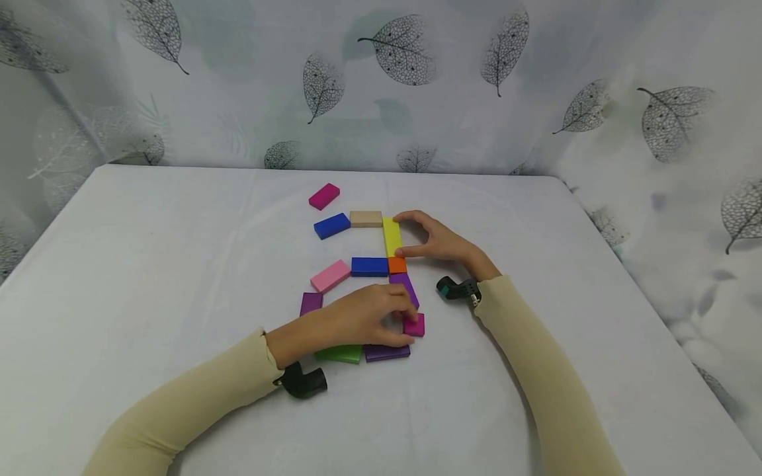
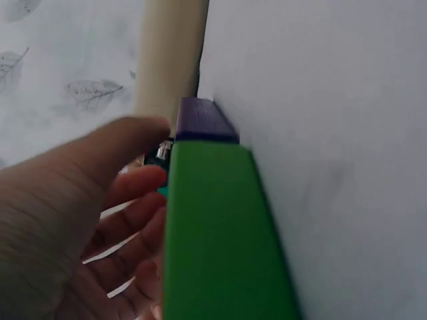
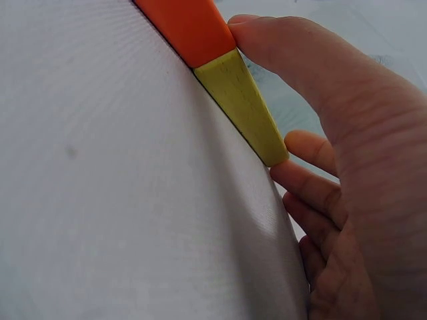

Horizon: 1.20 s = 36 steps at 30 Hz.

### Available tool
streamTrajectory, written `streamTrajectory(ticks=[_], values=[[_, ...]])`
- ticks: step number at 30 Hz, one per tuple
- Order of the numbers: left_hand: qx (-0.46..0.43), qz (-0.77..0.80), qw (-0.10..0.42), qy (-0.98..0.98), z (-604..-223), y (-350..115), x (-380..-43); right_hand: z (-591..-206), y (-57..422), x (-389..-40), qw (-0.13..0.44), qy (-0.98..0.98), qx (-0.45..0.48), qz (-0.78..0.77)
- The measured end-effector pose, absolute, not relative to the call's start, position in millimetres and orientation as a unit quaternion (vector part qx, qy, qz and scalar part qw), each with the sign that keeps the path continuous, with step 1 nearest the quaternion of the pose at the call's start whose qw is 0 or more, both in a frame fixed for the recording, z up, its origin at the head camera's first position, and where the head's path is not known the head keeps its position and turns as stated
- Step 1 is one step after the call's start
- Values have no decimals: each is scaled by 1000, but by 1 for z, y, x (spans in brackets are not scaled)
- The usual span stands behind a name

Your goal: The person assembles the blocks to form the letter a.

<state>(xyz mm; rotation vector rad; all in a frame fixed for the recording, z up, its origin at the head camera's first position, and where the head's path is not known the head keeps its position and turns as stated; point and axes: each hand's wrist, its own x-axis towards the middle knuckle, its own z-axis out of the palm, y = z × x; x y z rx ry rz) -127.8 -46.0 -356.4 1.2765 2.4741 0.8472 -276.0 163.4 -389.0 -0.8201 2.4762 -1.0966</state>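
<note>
My right hand [image 1: 437,239] spans the yellow block [image 1: 391,237], its fingertips at the far end and its thumb by the near end. In the right wrist view the thumb lies where the yellow block [image 3: 243,107] meets the orange block [image 3: 190,30]. My left hand [image 1: 372,314] is lower in the head view, its fingers and thumb around the small magenta block [image 1: 415,325]. A dark purple block [image 1: 387,354] and a green block [image 1: 340,354] lie just below that hand. The left wrist view shows the green block [image 2: 217,233] beside its curled fingers.
The blocks form a broken outline on the white table [image 1: 178,264]. A tan block [image 1: 366,219], a blue block [image 1: 332,226], a second blue block [image 1: 369,267], a pink block [image 1: 330,276] and a violet block [image 1: 404,289] belong to it. Another magenta block [image 1: 324,196] lies farthest back.
</note>
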Motion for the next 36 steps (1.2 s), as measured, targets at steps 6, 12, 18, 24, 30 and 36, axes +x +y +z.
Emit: streamTrajectory(ticks=[6, 12, 18, 24, 30, 36], values=[[435, 267, 124, 851, -350, -50, -126, -388, 162, -275, 156, 866, -282, -384], [441, 247, 157, 849, -346, -53, -127, -388, 163, -275, 157, 863, -283, -387], [434, 244, 177, 849, -346, -53, -128, -389, 163, -275, 155, 863, -287, -385], [430, 245, 186, 849, -347, -53, -129, -388, 165, -275, 153, 864, -288, -383], [428, 249, 156, 855, -342, -56, -132, -386, 166, -276, 154, 863, -287, -385], [418, 282, 110, 856, -333, -67, -138, -388, 165, -275, 158, 860, -293, -387]])
